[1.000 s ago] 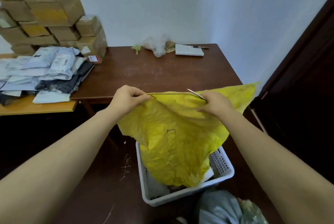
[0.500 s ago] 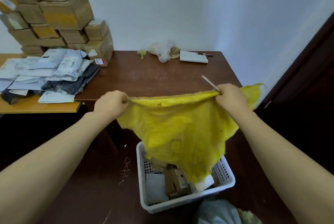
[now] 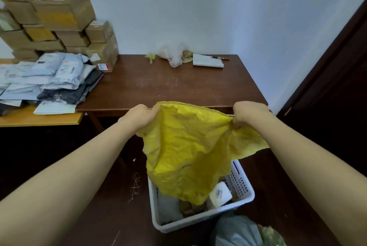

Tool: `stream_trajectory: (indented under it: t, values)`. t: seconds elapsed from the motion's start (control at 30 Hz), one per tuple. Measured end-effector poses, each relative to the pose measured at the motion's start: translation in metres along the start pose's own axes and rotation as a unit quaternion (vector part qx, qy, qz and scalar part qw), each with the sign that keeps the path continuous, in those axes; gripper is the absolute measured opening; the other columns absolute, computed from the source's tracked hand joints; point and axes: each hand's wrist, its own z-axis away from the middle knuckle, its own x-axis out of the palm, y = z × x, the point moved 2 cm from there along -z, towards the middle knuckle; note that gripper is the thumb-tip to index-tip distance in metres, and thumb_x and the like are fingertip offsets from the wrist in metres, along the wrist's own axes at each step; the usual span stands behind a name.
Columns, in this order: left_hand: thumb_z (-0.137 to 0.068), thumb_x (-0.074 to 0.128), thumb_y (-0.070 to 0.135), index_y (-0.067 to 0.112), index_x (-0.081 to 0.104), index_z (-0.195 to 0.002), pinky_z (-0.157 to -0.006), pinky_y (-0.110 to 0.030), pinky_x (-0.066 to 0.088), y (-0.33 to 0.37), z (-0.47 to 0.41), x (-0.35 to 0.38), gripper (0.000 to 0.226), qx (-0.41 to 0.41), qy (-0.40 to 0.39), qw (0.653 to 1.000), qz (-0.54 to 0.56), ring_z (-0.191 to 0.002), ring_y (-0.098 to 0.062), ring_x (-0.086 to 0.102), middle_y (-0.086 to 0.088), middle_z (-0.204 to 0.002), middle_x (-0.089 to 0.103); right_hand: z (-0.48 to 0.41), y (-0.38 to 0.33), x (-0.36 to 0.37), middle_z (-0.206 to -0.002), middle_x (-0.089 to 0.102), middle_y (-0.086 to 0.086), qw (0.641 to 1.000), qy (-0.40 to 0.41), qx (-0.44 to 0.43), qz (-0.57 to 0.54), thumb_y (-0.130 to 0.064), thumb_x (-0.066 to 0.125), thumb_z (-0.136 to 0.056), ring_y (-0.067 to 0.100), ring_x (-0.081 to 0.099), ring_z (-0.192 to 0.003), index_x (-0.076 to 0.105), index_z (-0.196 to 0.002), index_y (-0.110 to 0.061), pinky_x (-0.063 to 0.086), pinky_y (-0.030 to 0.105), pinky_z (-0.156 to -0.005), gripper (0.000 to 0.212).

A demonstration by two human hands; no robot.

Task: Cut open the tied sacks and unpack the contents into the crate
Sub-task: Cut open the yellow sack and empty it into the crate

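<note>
Where the sack is: the yellow sack (image 3: 190, 146) hangs at 6 o'clock in view over the white crate (image 3: 245, 196), its lower edge dipping among the parcels inside.
Left hand: the left hand (image 3: 139, 116) clenches the sack's upper edge at its 10 o'clock corner.
Right hand: the right hand (image 3: 248, 113) bunches the same edge at 2 o'clock in a closed fist.
Handling: thin, crumpled and limp. It looks light and nearly emptied, and probably slippery, so the gathered upper edge seems the surest hold.
Crate contents: a white box (image 3: 219, 194) marked 2002 lies at the sack's 5 o'clock.
Around: brown table (image 3: 168, 85) at 12 o'clock; cardboard boxes (image 3: 59, 13) and grey mailers (image 3: 49, 75) at 10 o'clock; a grey sack (image 3: 236, 232) at 5 o'clock, just beside the crate.
In the way: the drape hides most of the crate, and whether anything remains lodged inside cannot be told.
</note>
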Motion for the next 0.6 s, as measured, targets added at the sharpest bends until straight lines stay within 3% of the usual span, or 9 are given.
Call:
stream_trajectory:
  t: [0.07,0.1,0.2,0.3,0.4,0.43,0.5,0.6]
  values:
    - [-0.094,0.034,0.055,0.006,0.063,-0.098,-0.076,-0.032,0.039,0.013,0.001,0.006,0.058,0.008,-0.028,1.000,0.001,-0.103,-0.031,0.056,-0.011,-0.106,0.061,-0.002,-0.009,-0.003,-0.056,0.050,0.002,0.985,-0.051,-0.019,-0.165,-0.017,0.065,-0.080,0.016,0.045,-0.043,0.048,-0.067,-0.011,0.033,0.021,-0.042,0.022]
    - [-0.095,0.035,0.052,0.004,0.063,-0.100,-0.076,-0.031,0.038,0.022,0.004,0.008,0.057,0.017,-0.037,0.999,0.002,-0.104,-0.031,0.056,-0.014,-0.112,0.062,-0.003,-0.014,-0.003,-0.046,0.042,0.002,0.958,-0.075,-0.017,-0.275,-0.012,0.065,-0.081,0.014,0.036,-0.033,0.045,-0.066,-0.008,0.029,0.016,-0.037,0.025]
    - [-0.095,0.041,0.051,0.001,0.061,-0.112,-0.076,-0.028,0.040,0.042,0.014,0.017,0.057,0.034,-0.075,0.997,0.011,-0.103,-0.028,0.058,-0.014,-0.117,0.061,-0.004,-0.029,0.003,-0.031,0.036,0.001,0.839,-0.122,0.014,-0.531,-0.005,0.057,-0.089,0.007,0.018,-0.023,0.042,-0.065,-0.008,0.019,0.010,-0.032,0.028]
    - [-0.095,0.043,0.050,0.008,0.061,-0.117,-0.081,-0.026,0.040,0.062,0.035,0.025,0.051,0.086,-0.162,0.978,0.096,-0.101,-0.021,0.058,-0.008,-0.121,0.062,-0.005,-0.047,0.007,-0.046,0.058,0.012,0.723,-0.151,0.029,-0.674,-0.007,0.053,-0.092,0.004,0.017,-0.022,0.045,-0.069,-0.006,0.015,0.010,-0.028,0.024]
    - [-0.082,0.062,0.056,0.025,0.063,-0.119,-0.099,-0.032,0.042,0.075,0.051,0.032,0.048,0.165,-0.253,0.922,0.242,-0.109,-0.014,0.059,0.003,-0.119,0.065,-0.009,-0.061,0.007,-0.076,0.064,0.013,0.617,-0.154,0.063,-0.770,-0.009,0.055,-0.088,0.009,0.024,-0.028,0.055,-0.077,-0.004,0.023,0.015,-0.030,0.012]
    - [-0.073,0.069,0.058,0.028,0.066,-0.112,-0.100,-0.038,0.043,0.075,0.053,0.036,0.050,0.177,-0.230,0.929,0.228,-0.107,-0.014,0.061,0.004,-0.111,0.069,-0.010,-0.065,0.005,-0.087,0.068,0.014,0.595,-0.158,0.060,-0.786,-0.009,0.055,-0.088,0.009,0.026,-0.030,0.058,-0.085,-0.003,0.025,0.017,-0.031,0.008]
    - [-0.067,0.074,0.049,0.020,0.066,-0.100,-0.089,-0.042,0.049,0.070,0.047,0.040,0.044,0.153,-0.098,0.975,0.126,-0.096,-0.020,0.062,0.000,-0.098,0.069,-0.008,-0.067,0.002,-0.099,0.069,0.020,0.573,-0.160,0.016,-0.804,-0.012,0.056,-0.090,0.006,0.022,-0.025,0.057,-0.089,-0.002,0.021,0.015,-0.026,0.010]
    - [-0.078,0.060,0.019,0.003,0.064,-0.090,-0.076,-0.042,0.052,0.063,0.038,0.028,0.021,0.148,0.041,0.980,0.130,-0.090,-0.033,0.062,-0.014,-0.094,0.066,-0.007,-0.058,0.003,-0.103,0.070,0.020,0.521,-0.147,-0.074,-0.838,-0.029,0.071,-0.076,0.003,0.020,-0.023,0.061,-0.097,-0.003,0.019,0.014,-0.023,0.035]
